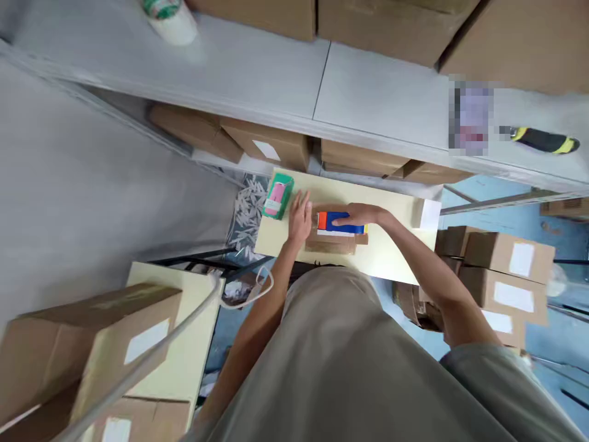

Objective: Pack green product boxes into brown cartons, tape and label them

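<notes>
A small blue box [345, 224] with an orange end lies over a brown cardboard box [329, 245] on the cream tabletop [391, 252]. My right hand [361, 215] reaches over the blue box from the right, its fingers closed on the upper side. At the left edge of the cardboard box is my left hand [300, 220], fingers stretched out and holding nothing; whether it touches the cardboard I cannot tell. Just left of that hand lies a green package [278, 195] with a pink panel.
A white box [430, 214] stands at the table's right end. Above the table runs a grey shelf [257, 67] with cartons, a tape roll [172, 21] and a yellow-black cutter [543, 139]. Stacked cartons [510, 276] stand right; a large carton [133, 331] and pale cable [161, 344] are left.
</notes>
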Motion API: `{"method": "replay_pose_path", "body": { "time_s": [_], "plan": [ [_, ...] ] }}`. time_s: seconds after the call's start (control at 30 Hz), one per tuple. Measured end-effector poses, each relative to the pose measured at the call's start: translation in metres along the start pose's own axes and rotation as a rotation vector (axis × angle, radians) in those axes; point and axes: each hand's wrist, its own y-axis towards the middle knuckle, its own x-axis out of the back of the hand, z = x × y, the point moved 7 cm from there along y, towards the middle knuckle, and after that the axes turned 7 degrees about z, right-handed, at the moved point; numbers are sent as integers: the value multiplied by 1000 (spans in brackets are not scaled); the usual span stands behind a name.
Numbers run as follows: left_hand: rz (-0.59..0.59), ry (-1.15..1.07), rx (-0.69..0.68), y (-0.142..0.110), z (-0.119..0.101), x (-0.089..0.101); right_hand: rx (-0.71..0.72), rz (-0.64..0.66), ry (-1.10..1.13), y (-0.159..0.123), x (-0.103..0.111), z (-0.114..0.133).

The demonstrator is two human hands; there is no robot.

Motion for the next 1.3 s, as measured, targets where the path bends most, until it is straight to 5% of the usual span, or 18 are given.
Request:
{"method": "replay_pose_path", "body": {
  "time_s": [0.13,0.4,0.7,0.8,1.3],
  "plan": [
    [59,-26,-15,-4,-2,-15,36,-27,67,-5,-2,-2],
    [14,31,67,-8,1,-10,-7,129,333,-31,-14,-15],
    [11,46,91,-6,6,-13,-322,185,324,-146,3,-133],
    [13,46,93,-6,7,-13,-431,148,275,-163,11,-154],
    [40,83,97,-7,3,-12,-619,-45,-42,-84,-13,-114]
  ]
}}
